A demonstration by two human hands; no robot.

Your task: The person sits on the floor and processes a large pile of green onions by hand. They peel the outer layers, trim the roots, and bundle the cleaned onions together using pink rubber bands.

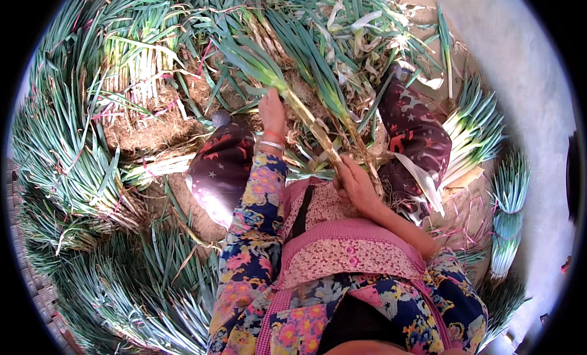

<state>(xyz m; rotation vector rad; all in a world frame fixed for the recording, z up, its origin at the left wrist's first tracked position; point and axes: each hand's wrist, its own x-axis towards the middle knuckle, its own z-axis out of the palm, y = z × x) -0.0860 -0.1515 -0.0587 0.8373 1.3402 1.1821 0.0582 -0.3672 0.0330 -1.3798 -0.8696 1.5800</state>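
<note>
A long green onion stalk with a pale brown stem runs diagonally before me. My right hand is closed around its lower end, above the apron. My left hand is at the upper part of the stem, beside the base of the green leaves; its fingers are mostly hidden, so its grip is unclear. Another green onion lies just to the right, its stem running down beside my right hand to a rooted end. Peeled green onions with white stems are piled beyond my right knee.
Tied green onion bundles with brown roots stand at the upper left, and more heaps line the left side. Loose leaves and peelings cover the ground ahead. Pink ties and an upright bound bundle are at the right, near a pale wall.
</note>
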